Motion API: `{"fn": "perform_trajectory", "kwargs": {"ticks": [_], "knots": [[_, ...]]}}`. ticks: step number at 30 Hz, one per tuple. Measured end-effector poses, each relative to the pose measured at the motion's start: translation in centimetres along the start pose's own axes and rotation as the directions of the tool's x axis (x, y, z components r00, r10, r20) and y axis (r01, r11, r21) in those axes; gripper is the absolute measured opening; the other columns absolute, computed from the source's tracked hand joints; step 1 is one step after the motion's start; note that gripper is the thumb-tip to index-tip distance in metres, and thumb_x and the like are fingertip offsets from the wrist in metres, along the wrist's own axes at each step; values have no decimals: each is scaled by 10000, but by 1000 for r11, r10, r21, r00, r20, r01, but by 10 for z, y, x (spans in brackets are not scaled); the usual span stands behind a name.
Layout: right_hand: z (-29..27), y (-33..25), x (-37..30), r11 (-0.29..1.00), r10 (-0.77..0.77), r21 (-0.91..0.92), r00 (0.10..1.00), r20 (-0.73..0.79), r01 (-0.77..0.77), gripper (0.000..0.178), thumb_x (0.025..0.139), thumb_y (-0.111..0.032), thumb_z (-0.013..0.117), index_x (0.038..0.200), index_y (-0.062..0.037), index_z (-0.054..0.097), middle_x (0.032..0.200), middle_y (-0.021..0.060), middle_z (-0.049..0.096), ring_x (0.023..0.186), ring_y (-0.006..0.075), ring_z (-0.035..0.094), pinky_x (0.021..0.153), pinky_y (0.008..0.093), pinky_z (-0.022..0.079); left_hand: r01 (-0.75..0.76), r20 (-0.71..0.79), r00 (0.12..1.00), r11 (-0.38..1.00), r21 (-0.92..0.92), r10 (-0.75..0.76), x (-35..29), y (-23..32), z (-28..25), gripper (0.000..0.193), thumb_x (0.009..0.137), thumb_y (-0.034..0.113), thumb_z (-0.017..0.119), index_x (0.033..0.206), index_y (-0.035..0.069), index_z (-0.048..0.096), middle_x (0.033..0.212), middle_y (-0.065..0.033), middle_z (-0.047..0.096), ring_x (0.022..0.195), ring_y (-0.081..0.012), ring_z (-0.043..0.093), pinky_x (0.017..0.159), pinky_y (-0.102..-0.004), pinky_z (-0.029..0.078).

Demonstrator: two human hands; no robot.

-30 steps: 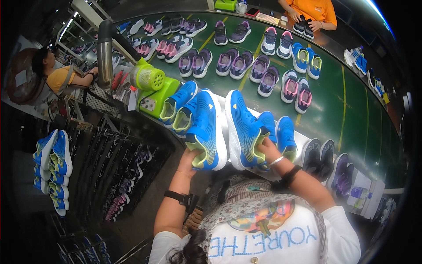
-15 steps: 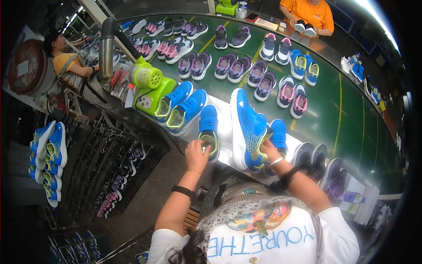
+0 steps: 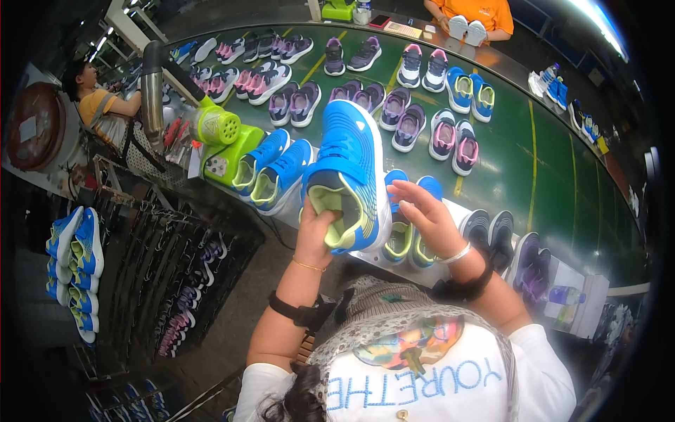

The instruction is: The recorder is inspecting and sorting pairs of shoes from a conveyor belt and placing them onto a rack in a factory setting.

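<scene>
A blue sneaker (image 3: 351, 158) with a white sole and lime lining is raised over the bench edge, its opening toward me. My left hand (image 3: 314, 235) grips it at the collar, thumb inside the opening. My right hand (image 3: 434, 224) is open beside its sole, fingers spread and holding nothing. Under and beside that hand sit two more blue sneakers, one (image 3: 398, 243) partly covered by the raised one, the other (image 3: 429, 188) partly hidden by my fingers. Left of the raised sneaker, another blue pair (image 3: 281, 172) stands on the white strip.
A lime-green machine (image 3: 228, 137) with a metal pipe stands at the left. Across the green belt (image 3: 503, 169) lie several purple, pink and blue shoes. Dark shoes (image 3: 489, 235) and a bottle (image 3: 566, 295) are at the right. Two co-workers sit around the bench; one in orange (image 3: 481, 14) holds shoes.
My left hand has lifted a blue sneaker up and toward the middle. The sneaker in my right hand has been let go onto the bench, and that hand has opened.
</scene>
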State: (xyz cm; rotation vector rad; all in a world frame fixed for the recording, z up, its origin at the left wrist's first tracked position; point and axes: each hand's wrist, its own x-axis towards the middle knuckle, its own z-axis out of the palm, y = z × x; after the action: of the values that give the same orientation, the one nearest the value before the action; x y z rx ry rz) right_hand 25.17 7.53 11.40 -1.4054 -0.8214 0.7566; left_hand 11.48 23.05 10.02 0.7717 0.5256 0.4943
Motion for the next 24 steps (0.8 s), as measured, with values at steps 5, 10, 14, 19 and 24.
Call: {"fn": "perform_trajectory", "kwargs": {"ticks": [5, 10, 14, 19, 24], "knots": [[6, -11, -12, 997, 34, 66, 998, 46, -37, 470, 823, -49, 578, 1257, -20, 400, 1159, 65, 490, 1031, 144, 497, 863, 270, 429, -87, 30, 996, 996, -33, 88, -10, 23, 31, 508, 728, -51, 389, 1220, 70, 356, 1124, -105, 473, 1008, -221, 518, 826, -332, 458], [12, -14, -9, 969, 34, 243, 998, 56, -46, 557, 817, -44, 590, 1297, 14, 314, 1173, 88, 478, 1041, 149, 496, 878, 282, 421, -101, 25, 995, 995, -1, 101, -6, 27, 35, 486, 759, -30, 381, 1233, 76, 369, 1112, -96, 502, 996, -212, 527, 829, -322, 449], [12, -9, -5, 958, 32, 284, 998, 57, -47, 552, 819, -36, 585, 1294, 24, 311, 1179, 91, 479, 1044, 151, 496, 886, 281, 416, -103, 30, 994, 995, 5, 103, 1, 27, 33, 493, 751, -21, 399, 1235, 72, 368, 1110, -95, 502, 992, -204, 528, 823, -311, 449], [-2, 13, -2, 980, 132, 140, 988, 82, -143, 503, 811, -82, 604, 1255, 4, 384, 1165, 104, 499, 1026, 162, 512, 873, 292, 428, -61, 41, 997, 998, -9, 61, 21, 9, 23, 525, 735, -30, 416, 1248, 66, 366, 1112, -89, 503, 1010, -195, 517, 843, -302, 436], [-62, 56, 8, 904, 213, -369, 976, -45, -215, 423, 795, -138, 617, 1179, -31, 475, 1110, 116, 546, 984, 180, 542, 829, 307, 451, -191, 62, 894, 251, 949, 445, 58, -78, -65, 582, 660, 7, 492, 1237, 77, 459, 1037, -177, 586, 956, -281, 574, 838, -332, 433]]}}
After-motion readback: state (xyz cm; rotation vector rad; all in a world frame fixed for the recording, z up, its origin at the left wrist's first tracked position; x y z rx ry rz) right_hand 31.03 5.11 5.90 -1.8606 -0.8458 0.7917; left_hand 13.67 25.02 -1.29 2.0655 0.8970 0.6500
